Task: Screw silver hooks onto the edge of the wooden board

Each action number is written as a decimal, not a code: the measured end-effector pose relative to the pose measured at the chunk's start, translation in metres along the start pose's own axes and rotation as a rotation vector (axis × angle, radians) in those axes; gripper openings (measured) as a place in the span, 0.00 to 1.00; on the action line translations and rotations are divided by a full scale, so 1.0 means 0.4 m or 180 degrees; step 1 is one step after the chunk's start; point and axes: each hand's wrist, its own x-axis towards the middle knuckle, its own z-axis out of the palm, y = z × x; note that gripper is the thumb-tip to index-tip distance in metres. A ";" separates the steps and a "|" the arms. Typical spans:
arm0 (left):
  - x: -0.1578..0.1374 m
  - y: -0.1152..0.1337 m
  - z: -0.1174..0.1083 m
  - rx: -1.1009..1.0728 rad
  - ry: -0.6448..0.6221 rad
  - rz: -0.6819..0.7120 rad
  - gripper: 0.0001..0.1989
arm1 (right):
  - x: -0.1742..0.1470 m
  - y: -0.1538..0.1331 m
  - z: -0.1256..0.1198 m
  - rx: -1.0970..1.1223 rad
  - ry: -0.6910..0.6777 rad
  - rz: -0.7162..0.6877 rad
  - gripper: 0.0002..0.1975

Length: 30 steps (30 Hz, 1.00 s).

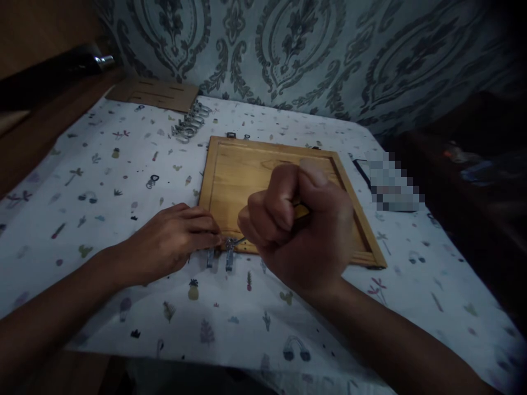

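A shallow framed wooden panel point(242, 170) lies on the table. My right hand point(304, 225) is closed in a fist around a screwdriver point(241, 240); a bit of its yellow and dark handle shows, and its thin shaft points left at the panel's near edge. The tip meets a small metal latch point(229, 253) there. My left hand point(181, 236) rests at the near left corner, fingers together, pressing at the latch. Beside it, a second metal piece point(210, 257) hangs over the edge, partly behind the fingers.
Several metal latches point(191, 122) lie in a row near a brown cardboard piece point(154, 92) at the back left. A pixelated item with a dark edge point(362, 173) lies right of the panel. A patterned cloth point(135, 318) covers the table; a patterned wall point(280, 49) stands behind.
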 end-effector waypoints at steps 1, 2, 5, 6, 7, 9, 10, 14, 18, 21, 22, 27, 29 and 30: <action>0.000 0.000 0.000 -0.0003 -0.0018 0.0002 0.21 | -0.001 0.002 0.000 0.0002 0.0012 -0.0003 0.25; 0.000 0.000 0.000 -0.0003 -0.0021 0.0001 0.22 | -0.001 0.003 0.001 0.0003 0.0034 -0.0004 0.24; 0.000 0.000 0.001 0.0013 0.0030 0.0004 0.22 | -0.002 0.001 0.008 0.0023 0.0106 -0.0001 0.24; -0.001 0.000 0.001 0.0020 0.0040 0.0006 0.22 | -0.003 0.000 0.010 0.0012 0.0160 0.0028 0.24; -0.001 0.000 0.001 0.0022 0.0044 -0.0005 0.21 | -0.003 -0.003 0.011 -0.0032 0.0245 0.0101 0.25; -0.002 0.000 0.002 0.0005 0.0034 -0.0029 0.20 | -0.006 -0.006 0.008 -0.0149 0.0314 0.0240 0.24; -0.002 0.000 0.002 -0.0021 0.0028 -0.0042 0.20 | -0.008 -0.006 0.003 -0.0199 0.0272 0.0286 0.22; -0.001 0.001 0.002 -0.0106 0.0017 -0.0088 0.19 | -0.021 -0.004 -0.023 -0.0227 -0.0083 0.0246 0.12; 0.003 0.003 -0.003 -0.0085 0.0054 -0.0086 0.18 | -0.028 -0.012 -0.044 -0.0633 -0.0134 0.0140 0.10; 0.005 0.004 -0.006 -0.0083 0.0020 -0.0102 0.19 | -0.028 -0.029 -0.051 -0.1299 -0.0195 -0.0016 0.08; 0.005 0.004 -0.006 -0.0080 0.0009 -0.0121 0.19 | -0.027 -0.036 -0.051 -0.1494 -0.0176 -0.0056 0.06; 0.003 0.004 -0.003 -0.0127 0.0063 -0.0088 0.22 | -0.024 -0.059 -0.040 -0.1812 0.0028 0.0050 0.09; 0.001 0.004 -0.001 -0.0145 0.0094 -0.0083 0.21 | -0.026 -0.064 -0.035 -0.1805 0.0101 0.0200 0.11; 0.000 0.004 -0.001 -0.0151 0.0109 -0.0086 0.21 | -0.028 -0.067 -0.033 -0.1786 0.0127 0.0271 0.12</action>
